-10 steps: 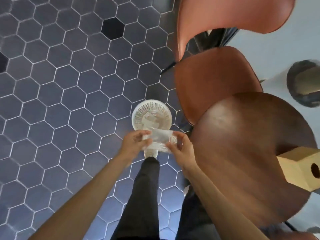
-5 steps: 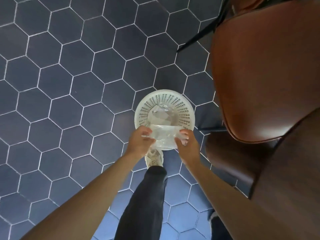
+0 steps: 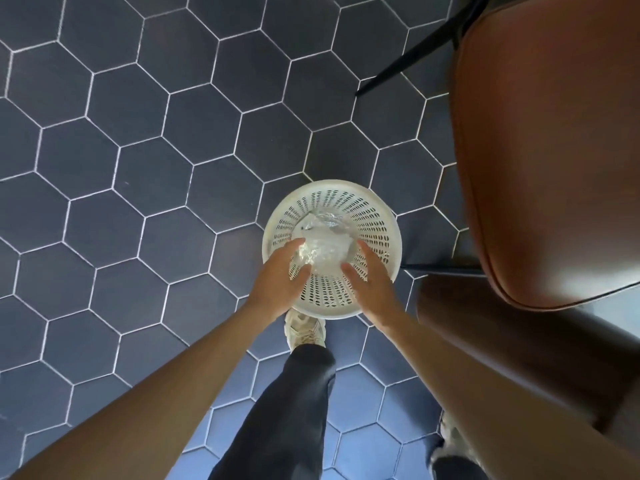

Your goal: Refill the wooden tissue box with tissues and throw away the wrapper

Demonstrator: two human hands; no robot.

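A clear plastic wrapper (image 3: 320, 249) lies crumpled inside the white perforated waste basket (image 3: 375, 216) on the floor. My left hand (image 3: 280, 277) hovers over the basket's near left rim with fingers spread and nothing in it. On the near right, my right hand (image 3: 372, 277) is spread the same way, also holding nothing. Both sets of fingertips are just beside the wrapper, apart from it. The wooden tissue box is out of view.
Dark blue hexagonal floor tiles (image 3: 138, 168) surround the basket. A brown leather chair seat (image 3: 547, 150) stands close on the right, with its black leg (image 3: 408, 62) at the back. My dark trouser leg and pale shoe (image 3: 304, 329) are just before the basket.
Both hands held the wrapper above the basket before; now they have let go and opened, and the wrapper lies in the basket. My view has moved closer and lower over the basket.
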